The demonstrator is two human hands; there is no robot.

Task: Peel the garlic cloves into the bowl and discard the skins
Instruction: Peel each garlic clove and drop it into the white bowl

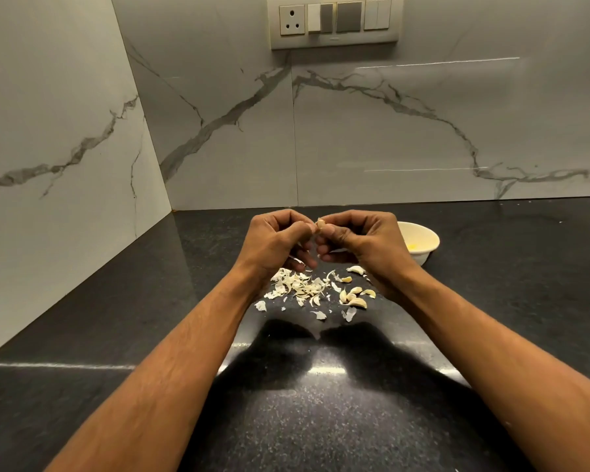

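Both hands up over the bench (321, 403), meeting just above the litter. My left hand (275, 245) and right hand (361, 241) each have the fingers curled in tight, pinching one garlic clove (320, 223) between them; only its tip shows at the thumbs. I judge the right steadies it while the left works the skin, though I cannot tell which does the pulling.

Held here so scraps fall straight down: the pile of skins (300, 287) lies directly below the left hand, one heap, easy to sweep up for discarding later.

Unpeeled cloves (355, 298) sit just beside the skins, under the right wrist, within short reach. About half a dozen left, by my count.

Bowl (423, 241) stands behind the right hand, partly hidden by it, near enough for a short drop. Something yellowish inside; too small to tell what.

Marble wall behind, switch panel (334, 22) high up.
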